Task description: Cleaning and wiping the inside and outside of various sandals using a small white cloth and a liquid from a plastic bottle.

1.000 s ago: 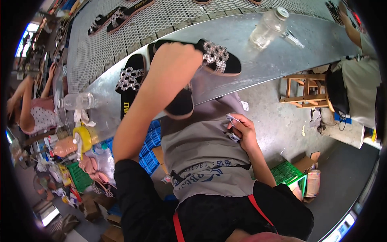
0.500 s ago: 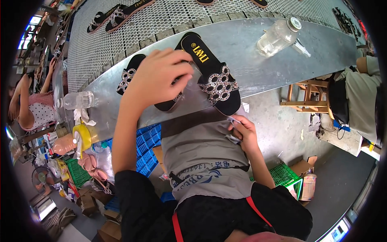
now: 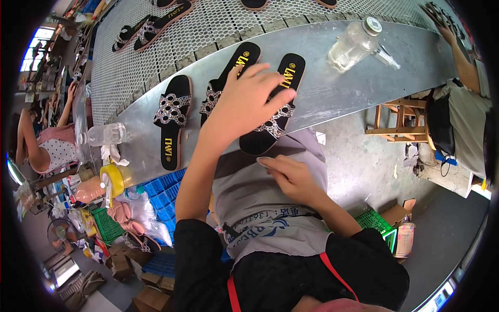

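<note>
Three black slide sandals with glittering ring-patterned straps are on the metal ledge: a left sandal (image 3: 172, 110), a middle sandal (image 3: 245, 52) and a right sandal (image 3: 259, 141). The right one slants, its near end projecting past the ledge's edge towards me. My left hand (image 3: 234, 106) reaches over the middle and right sandals, fingers apart, the thumb beside the right one's strap. It covers part of both, and whether it touches them is unclear. Just below the right sandal's near end, my right hand (image 3: 295, 179) pinches a small pale cloth (image 3: 264, 162), mostly hidden by the fingers.
A clear bottle (image 3: 349, 48) stands right on the metal ledge (image 3: 317, 101); another bottle (image 3: 106, 134) lies left. Beyond runs a mesh conveyor (image 3: 208, 28) carrying more sandals. A co-worker's hand (image 3: 439, 22) reaches in at far right. A wooden stool (image 3: 400, 122) stands below.
The right sandal has swung round to slant the other way. My left hand has moved rightwards, uncovering the left sandal. My right hand has come left, beneath the right sandal's end.
</note>
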